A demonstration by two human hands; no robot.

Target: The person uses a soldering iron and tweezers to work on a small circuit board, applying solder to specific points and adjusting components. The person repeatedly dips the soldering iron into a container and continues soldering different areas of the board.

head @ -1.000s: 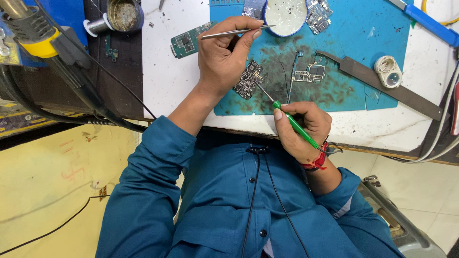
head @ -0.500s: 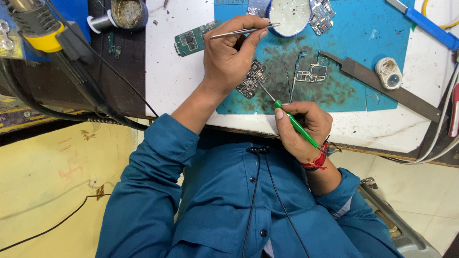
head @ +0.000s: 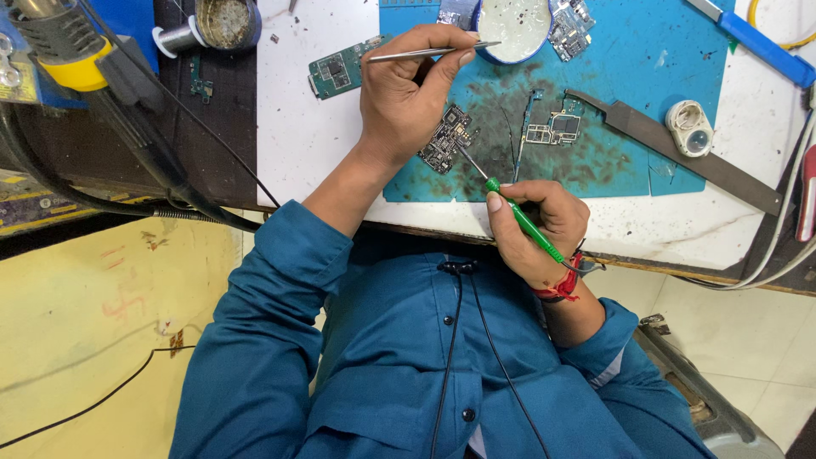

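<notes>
1. One blue work mat point(head: 646, 102) is lying across the white bench in front of you, and its middle is showing dark, sooty staining where you are working.
2. Your left hand point(head: 408, 98) is curling closed around a pair of slim metal tweezers point(head: 425, 54). The heel of that hand is resting over the near edge of a small dark circuit board point(head: 444, 140), and the tweezer points are reaching toward a round white dish point(head: 514, 25) rather than toward the board.
3. Your right hand point(head: 544, 234) is gripping a green-handled tool point(head: 527, 223) like a pen, at the bench's near edge. Its thin metal shaft is angling up to the board's lower right corner.
4. That circuit board is sitting on the stained patch of the mat, partly under your left hand. Whether the tool tip is touching it or just hovering above it is too fine to tell.
5. Judging by this, the work on this board is looking mid-way. A green board point(head: 340, 70) and a smaller board point(head: 552, 129) are lying apart, with neither hand on them.
</notes>
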